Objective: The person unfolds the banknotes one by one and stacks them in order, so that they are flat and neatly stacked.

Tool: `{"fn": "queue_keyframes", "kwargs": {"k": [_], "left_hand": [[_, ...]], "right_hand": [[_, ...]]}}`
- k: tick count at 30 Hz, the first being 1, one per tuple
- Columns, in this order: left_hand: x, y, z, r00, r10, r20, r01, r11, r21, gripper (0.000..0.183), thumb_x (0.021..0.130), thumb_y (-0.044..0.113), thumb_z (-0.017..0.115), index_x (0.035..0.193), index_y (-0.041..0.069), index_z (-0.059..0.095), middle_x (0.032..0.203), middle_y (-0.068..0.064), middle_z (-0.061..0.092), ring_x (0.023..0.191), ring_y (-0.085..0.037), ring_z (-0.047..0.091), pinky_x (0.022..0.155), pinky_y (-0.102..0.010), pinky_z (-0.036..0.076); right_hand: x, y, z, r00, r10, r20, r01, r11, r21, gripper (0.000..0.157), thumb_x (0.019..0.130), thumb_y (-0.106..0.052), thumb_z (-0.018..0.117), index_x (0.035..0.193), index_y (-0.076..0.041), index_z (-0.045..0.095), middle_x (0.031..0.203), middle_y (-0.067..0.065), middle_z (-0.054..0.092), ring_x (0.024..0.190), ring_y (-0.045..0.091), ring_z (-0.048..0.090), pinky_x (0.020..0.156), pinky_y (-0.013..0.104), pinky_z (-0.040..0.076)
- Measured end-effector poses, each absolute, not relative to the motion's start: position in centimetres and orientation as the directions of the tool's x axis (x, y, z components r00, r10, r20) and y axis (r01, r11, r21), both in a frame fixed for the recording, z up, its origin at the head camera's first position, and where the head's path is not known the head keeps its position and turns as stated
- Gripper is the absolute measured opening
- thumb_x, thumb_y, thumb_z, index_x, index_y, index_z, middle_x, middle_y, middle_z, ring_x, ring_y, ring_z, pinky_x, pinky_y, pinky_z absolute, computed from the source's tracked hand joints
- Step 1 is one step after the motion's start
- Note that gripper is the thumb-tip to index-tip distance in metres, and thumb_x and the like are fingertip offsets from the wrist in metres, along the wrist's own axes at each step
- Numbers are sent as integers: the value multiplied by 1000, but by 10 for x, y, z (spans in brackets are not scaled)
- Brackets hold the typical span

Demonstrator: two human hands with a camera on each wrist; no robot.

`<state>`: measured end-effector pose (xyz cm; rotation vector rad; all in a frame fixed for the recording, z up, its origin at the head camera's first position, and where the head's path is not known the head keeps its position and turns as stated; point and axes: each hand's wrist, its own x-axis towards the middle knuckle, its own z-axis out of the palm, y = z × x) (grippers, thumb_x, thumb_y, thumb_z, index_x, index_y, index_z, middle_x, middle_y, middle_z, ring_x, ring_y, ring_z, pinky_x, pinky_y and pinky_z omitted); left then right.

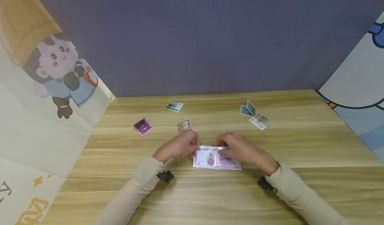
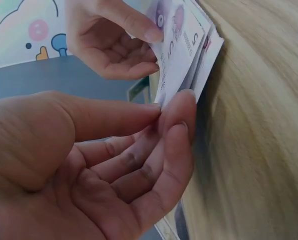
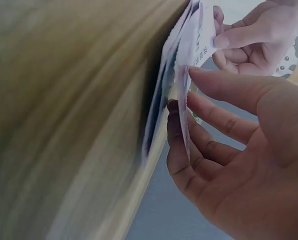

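Note:
A small stack of purple-and-white banknotes [image 1: 210,161] printed with a 5 lies near the middle of the table. At its left end, my left hand [image 1: 181,145] pinches the top banknote [image 2: 181,57] between thumb and fingertips. My right hand [image 1: 241,148] holds the same note's right part, thumb in front and fingers behind, as the right wrist view shows. The top note is lifted a little from the others [image 3: 159,95], which show beneath it with their edges slightly out of line. Just beyond my left hand is a folded brown note [image 1: 184,125].
A folded purple note [image 1: 143,127] and a green note [image 1: 175,106] lie farther back on the left. Back right are a folded dark green note [image 1: 248,109] and a pale yellowish one [image 1: 260,121]. A dark panel [image 1: 210,41] rises behind the wooden table [image 1: 105,191].

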<state>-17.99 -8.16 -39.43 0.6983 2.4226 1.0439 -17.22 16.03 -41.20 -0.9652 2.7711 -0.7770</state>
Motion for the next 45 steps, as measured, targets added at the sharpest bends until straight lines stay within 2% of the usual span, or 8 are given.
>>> {"fn": "queue_keyframes", "kwargs": {"k": [8, 13, 19, 23, 26, 31, 36, 45], "left_hand": [[-181, -83, -403, -803, 565, -189, 274, 632, 725, 6, 92, -3, 63, 87, -1, 62, 65, -9, 63, 54, -16, 60, 49, -23, 51], [-180, -81, -405, -808, 573, -136, 357, 660, 661, 5, 90, 1, 67, 91, 2, 62, 67, -4, 61, 53, -10, 55, 48, -22, 48], [-175, -78, -402, -811, 583, -57, 465, 700, 542, 11, 88, 7, 71, 96, 6, 64, 87, -2, 62, 72, -12, 53, 64, -25, 48], [-171, -76, -396, -812, 582, -45, 481, 711, 514, 11, 89, 9, 71, 98, 8, 65, 83, 1, 60, 68, -12, 52, 60, -26, 47], [-169, -74, -393, -809, 586, -40, 490, 711, 504, 12, 88, 9, 71, 98, 9, 65, 80, 2, 58, 66, -11, 51, 57, -24, 46], [-171, -72, -393, -746, 666, -27, 564, 652, 507, 8, 87, 5, 71, 94, 10, 70, 79, 2, 62, 66, -8, 53, 60, -21, 47], [-170, -69, -395, -660, 745, -96, 583, 588, 560, 12, 88, -1, 66, 95, 7, 73, 84, 0, 68, 65, -6, 55, 61, -19, 49], [-167, -70, -396, -657, 733, -177, 504, 601, 620, 13, 88, -2, 66, 98, 4, 72, 75, 1, 66, 56, -5, 53, 54, -19, 48]], "right_hand": [[-170, 156, -415, -787, -613, 76, -572, 677, -463, 21, 82, -11, 81, 101, -8, 71, 88, -2, 66, 79, 11, 59, 69, 28, 52], [-167, 155, -412, -790, -606, 87, -581, 696, -422, 24, 81, -12, 81, 102, -7, 70, 92, 0, 67, 83, 14, 60, 73, 32, 52], [-163, 155, -408, -796, -597, 102, -583, 708, -398, 25, 82, -12, 81, 104, -7, 70, 96, 2, 67, 89, 17, 62, 77, 35, 54], [-159, 153, -402, -787, -601, 141, -605, 703, -374, 22, 83, -12, 80, 103, -8, 71, 97, 2, 67, 92, 17, 63, 80, 37, 55], [-157, 151, -398, -767, -621, 165, -629, 672, -392, 15, 84, -7, 77, 98, -8, 71, 93, 0, 67, 87, 14, 62, 76, 34, 55], [-153, 146, -398, -714, -684, 149, -666, 596, -449, 13, 84, 3, 70, 90, -8, 72, 86, -1, 68, 77, 9, 59, 67, 25, 52], [-148, 145, -406, -689, -717, 101, -667, 574, -476, 18, 84, 6, 65, 91, -7, 75, 87, 1, 69, 75, 8, 58, 65, 24, 51], [-142, 147, -411, -705, -701, 103, -654, 588, -475, 23, 81, 10, 62, 96, -4, 73, 92, 4, 68, 85, 16, 63, 71, 28, 54]]}}
